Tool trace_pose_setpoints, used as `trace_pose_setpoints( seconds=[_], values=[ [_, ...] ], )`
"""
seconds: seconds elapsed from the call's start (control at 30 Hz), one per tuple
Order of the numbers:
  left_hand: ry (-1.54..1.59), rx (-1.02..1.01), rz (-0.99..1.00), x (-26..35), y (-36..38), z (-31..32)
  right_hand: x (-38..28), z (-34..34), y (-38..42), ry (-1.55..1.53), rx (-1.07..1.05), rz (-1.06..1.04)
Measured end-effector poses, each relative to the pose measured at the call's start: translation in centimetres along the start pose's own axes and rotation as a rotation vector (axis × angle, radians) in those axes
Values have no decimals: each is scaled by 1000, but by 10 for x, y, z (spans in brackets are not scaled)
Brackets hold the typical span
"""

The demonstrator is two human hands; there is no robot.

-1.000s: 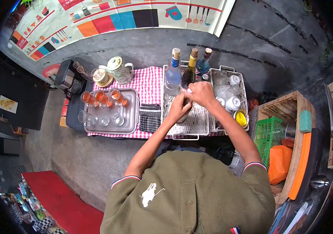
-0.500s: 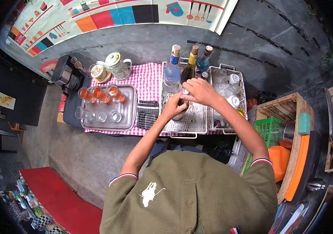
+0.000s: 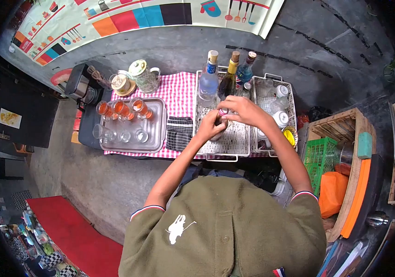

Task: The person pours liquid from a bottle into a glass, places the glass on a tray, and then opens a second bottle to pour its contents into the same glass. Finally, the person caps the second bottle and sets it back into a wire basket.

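Observation:
My left hand is wrapped round a small dark bottle over the left white wire basket. My right hand is closed at the bottle's pinkish cap, its fingertips on top. Just behind my hands stand a clear bottle with a blue neck label, a dark bottle with a yellow neck and a blue bottle. My hands hide much of the held bottle.
A grey tray at the left holds several glasses, some with red-orange drink. A checked black cloth lies beside it. The right basket holds white-lidded jars. A glass jug stands behind the tray. A wooden crate is at the right.
The view has shifted slightly, so the table things appear a little further right. My right hand's fingers have moved slightly around the cap; my left hand still holds the bottle.

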State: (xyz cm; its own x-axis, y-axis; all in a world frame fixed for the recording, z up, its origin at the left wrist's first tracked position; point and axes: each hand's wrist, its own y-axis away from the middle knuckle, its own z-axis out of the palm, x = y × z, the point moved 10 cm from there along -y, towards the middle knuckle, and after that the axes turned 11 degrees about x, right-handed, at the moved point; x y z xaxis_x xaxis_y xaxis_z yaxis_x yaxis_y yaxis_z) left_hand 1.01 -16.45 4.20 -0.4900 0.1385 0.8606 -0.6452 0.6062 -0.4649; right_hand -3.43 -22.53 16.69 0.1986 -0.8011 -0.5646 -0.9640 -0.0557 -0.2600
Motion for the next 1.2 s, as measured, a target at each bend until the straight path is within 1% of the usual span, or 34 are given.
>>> trace_pose_setpoints(
  seconds=[0.07,0.1,0.2,0.23,0.33,0.37,0.43,0.57,0.63,0.77,0.87,0.97,1.03,1.13,1.17,1.2],
  values=[
    [-18,28,42,2,2,-3,-5,0,-1,-47,-19,-43],
    [-23,22,45,3,2,-3,-5,1,-1,-42,-44,-33],
    [-65,-16,2,1,4,-2,-7,3,-2,-66,-90,-28],
    [-96,-59,-23,-7,6,1,-8,4,-2,-51,-82,-21],
    [-30,-12,71,5,2,-3,-14,6,-1,24,-46,-19],
    [-61,-30,40,4,4,-3,-20,5,0,70,-26,-34],
    [-29,14,62,9,4,-5,-23,8,-1,134,35,-63],
    [-3,47,69,13,6,-9,-19,15,1,157,86,-81],
    [-12,20,36,9,7,-7,-20,13,0,144,95,-107],
    [-38,-23,4,-2,11,-2,-25,12,1,123,21,-124],
    [-55,-55,-61,-6,13,-2,-28,18,0,104,-14,-141],
    [-25,-18,30,-5,16,-3,-29,24,1,111,-72,-159],
    [-2,16,24,-2,17,-6,-30,33,0,136,-125,-173],
    [-3,25,38,2,18,-6,-41,24,0,157,-30,-187],
    [-12,24,48,3,17,-6,-42,22,2,210,-2,-172],
    [-22,25,57,8,16,-7,-38,17,1,227,39,-105]
  ],
)
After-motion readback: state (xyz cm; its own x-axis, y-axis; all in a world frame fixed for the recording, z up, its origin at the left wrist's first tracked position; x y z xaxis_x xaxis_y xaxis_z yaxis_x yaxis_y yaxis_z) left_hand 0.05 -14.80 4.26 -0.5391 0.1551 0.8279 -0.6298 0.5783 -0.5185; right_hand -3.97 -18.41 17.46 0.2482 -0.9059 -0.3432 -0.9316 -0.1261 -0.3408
